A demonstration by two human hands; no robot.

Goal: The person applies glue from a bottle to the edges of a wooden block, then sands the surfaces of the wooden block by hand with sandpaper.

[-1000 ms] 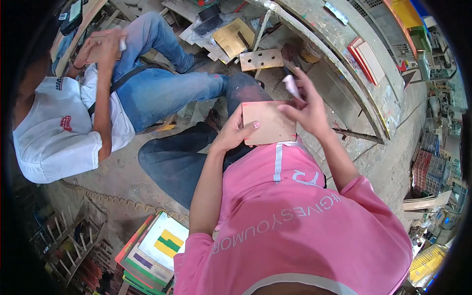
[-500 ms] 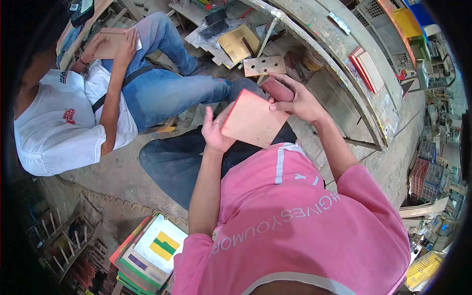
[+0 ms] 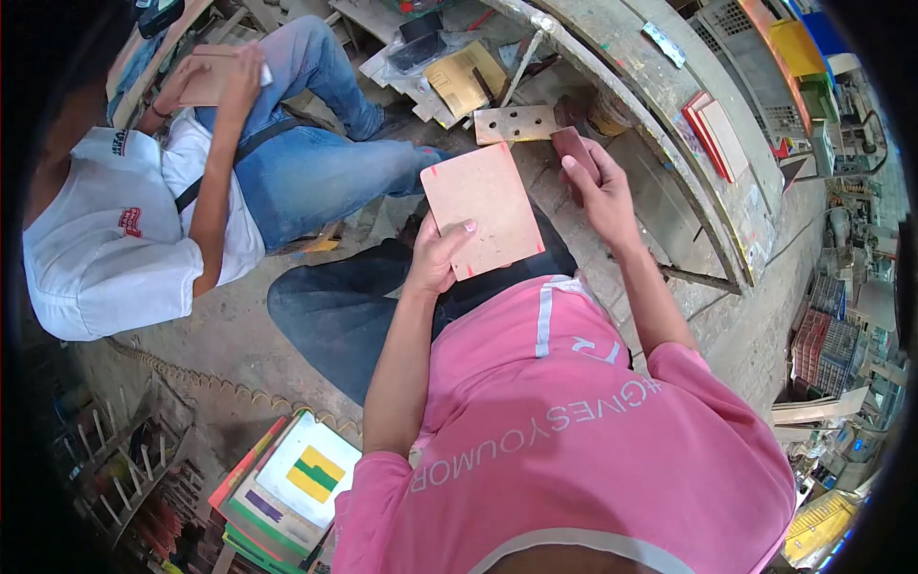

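My left hand (image 3: pixel 437 260) is closed on the lower left edge of a thin square wooden board (image 3: pixel 483 206), its thumb lying on the face. The board is light tan, with small red marks near its corners and a few dark specks. To the right, my right hand (image 3: pixel 606 199) grips a reddish-brown piece of sandpaper (image 3: pixel 575 156), which looks folded. A gap separates the sandpaper from the board. The fingers behind both things are partly hidden.
At the left sits a co-worker (image 3: pixel 124 234) holding another board (image 3: pixel 207 77). A block with holes (image 3: pixel 514 124) lies ahead, beside a curved bench edge (image 3: pixel 660 163). Red-edged boards (image 3: pixel 715 137) rest on the bench. Painted panels (image 3: pixel 304 469) are stacked at the lower left.
My left hand has taken a thumb-on-face grip and turned the board more upright. My right hand has let go of the board's edge and moved right with the sandpaper.
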